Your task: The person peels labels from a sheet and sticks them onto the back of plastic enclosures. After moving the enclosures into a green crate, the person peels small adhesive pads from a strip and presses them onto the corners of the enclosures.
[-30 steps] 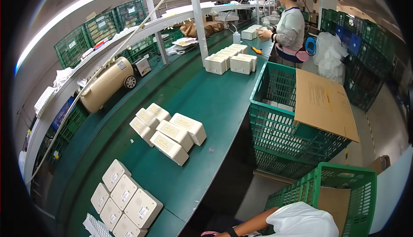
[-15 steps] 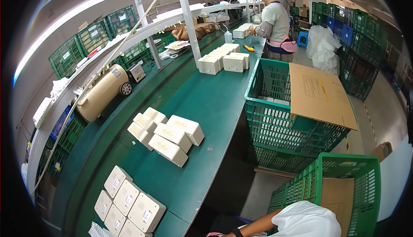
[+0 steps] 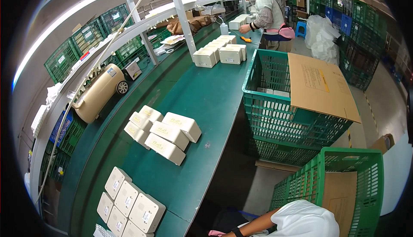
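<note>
My right forearm (image 3: 260, 225), with a white sleeve and a black wristband, enters at the lower edge. A bit of pink (image 3: 216, 233) shows just past the wrist; whether it is a glove or cloth I cannot make out, and the fingers are hidden. My left hand is out of the picture. On the green bench lies a near group of off-white plastic cases (image 3: 146, 212) with small labels and round corner holes facing up. Farther along, several cases with gold lettering (image 3: 170, 131) stand close together in two rows. A white keypad-like piece (image 3: 102, 232) pokes in at the bottom.
Beyond the cases on the green bench (image 3: 206, 97) stand more white cases (image 3: 205, 58), a bottle (image 3: 224, 29) and an orange-yellow tool (image 3: 245, 39). A co-worker (image 3: 271, 15) stands there. Green crates (image 3: 266, 103) with cardboard (image 3: 320, 86) line the right; a tan air tank (image 3: 99, 92) sits left.
The view has shifted slightly, so the far things sit higher and a little left. The co-worker's hand has moved away from the far cases, toward the bottle. My right arm stays nearly still.
</note>
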Tool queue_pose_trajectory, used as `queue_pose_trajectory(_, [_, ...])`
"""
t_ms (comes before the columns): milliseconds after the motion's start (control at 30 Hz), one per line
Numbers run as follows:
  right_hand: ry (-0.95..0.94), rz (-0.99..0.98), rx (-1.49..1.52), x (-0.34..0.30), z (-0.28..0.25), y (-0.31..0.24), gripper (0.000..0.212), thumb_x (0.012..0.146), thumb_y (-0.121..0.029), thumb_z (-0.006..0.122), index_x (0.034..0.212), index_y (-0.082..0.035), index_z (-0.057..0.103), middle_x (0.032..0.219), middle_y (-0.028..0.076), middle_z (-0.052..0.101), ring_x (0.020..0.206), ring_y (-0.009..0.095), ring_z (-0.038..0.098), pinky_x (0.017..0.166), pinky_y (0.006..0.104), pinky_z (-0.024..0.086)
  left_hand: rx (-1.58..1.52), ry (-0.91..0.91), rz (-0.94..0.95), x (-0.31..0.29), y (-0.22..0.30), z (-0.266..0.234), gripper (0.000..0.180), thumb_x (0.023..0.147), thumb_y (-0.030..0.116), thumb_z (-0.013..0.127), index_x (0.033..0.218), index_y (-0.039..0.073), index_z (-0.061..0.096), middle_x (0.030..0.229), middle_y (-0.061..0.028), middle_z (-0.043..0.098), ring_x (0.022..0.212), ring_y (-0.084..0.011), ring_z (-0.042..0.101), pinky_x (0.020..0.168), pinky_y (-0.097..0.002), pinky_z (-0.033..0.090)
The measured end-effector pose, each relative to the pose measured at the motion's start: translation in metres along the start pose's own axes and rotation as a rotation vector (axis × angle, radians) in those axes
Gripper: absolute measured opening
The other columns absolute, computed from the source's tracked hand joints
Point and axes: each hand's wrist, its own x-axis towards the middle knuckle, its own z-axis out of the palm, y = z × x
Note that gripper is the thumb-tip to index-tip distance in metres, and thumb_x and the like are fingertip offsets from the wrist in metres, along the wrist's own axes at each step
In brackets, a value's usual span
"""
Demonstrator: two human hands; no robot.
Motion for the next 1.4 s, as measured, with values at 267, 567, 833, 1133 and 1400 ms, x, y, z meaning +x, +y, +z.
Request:
queue_pose_trajectory(267, [-0.013,0.0,0.048,0.001,0.001,0.0,0.03,0.087,-0.027,0.069,0.096,0.001,0.074,0.087,0.02,0.073,0.078,0.029,0.07,0.069,0.0416,0.054,-0.857,-0.275,-1.09,0.072,0.043,-0.273,0.012,0.095,0.014,0.064,0.097,0.003,0.069,0.1,-0.0119,0.074,0.091,-0.0204,0.067,0.074,-0.0363,0.051])
queue_pose_trajectory(567, [-0.149,0.127,0.03,0.0,0.002,0.004,0.03,0.092,-0.027,0.066,0.1,0.001,0.073,0.101,0.016,0.073,0.097,0.033,0.068,0.087,0.0411,0.052,-1.575,1.359,-0.931,0.095,0.066,-0.236,0.043,0.078,0.009,0.072,0.117,0.0,0.054,0.105,-0.0141,0.064,0.08,-0.0289,0.065,0.066,-0.0427,0.055])
queue_pose_trajectory(833, [-0.289,0.103,0.014,0.012,0.043,0.016,0.028,0.093,-0.029,0.067,0.103,-0.003,0.074,0.099,0.016,0.071,0.096,0.033,0.067,0.085,0.0406,0.051,-2.172,1.242,-0.19,0.161,0.033,-0.227,0.085,0.088,0.009,0.069,0.157,0.006,0.02,0.155,-0.0291,0.035,0.133,-0.049,0.049,0.106,-0.0606,0.047])
queue_pose_trajectory(1133, [-0.307,0.141,-0.014,0.025,0.043,0.016,0.025,0.093,-0.027,0.07,0.102,-0.005,0.075,0.09,0.013,0.068,0.086,0.03,0.065,0.078,0.0391,0.051,-2.426,1.338,-0.144,0.139,0.023,-0.204,0.07,0.108,0.052,0.025,0.157,0.001,0.026,0.153,-0.0297,0.037,0.135,-0.0441,0.047,0.107,-0.0612,0.043])
queue_pose_trajectory(1400, [-0.322,0.167,-0.034,0.032,0.044,0.006,0.023,0.092,-0.025,0.071,0.101,-0.004,0.075,0.09,0.013,0.068,0.084,0.029,0.065,0.075,0.0383,0.051,-2.449,1.53,-0.101,0.116,0.028,-0.203,0.075,0.106,0.057,0.029,0.155,0.001,0.031,0.149,-0.0296,0.042,0.132,-0.0433,0.049,0.103,-0.0607,0.045])
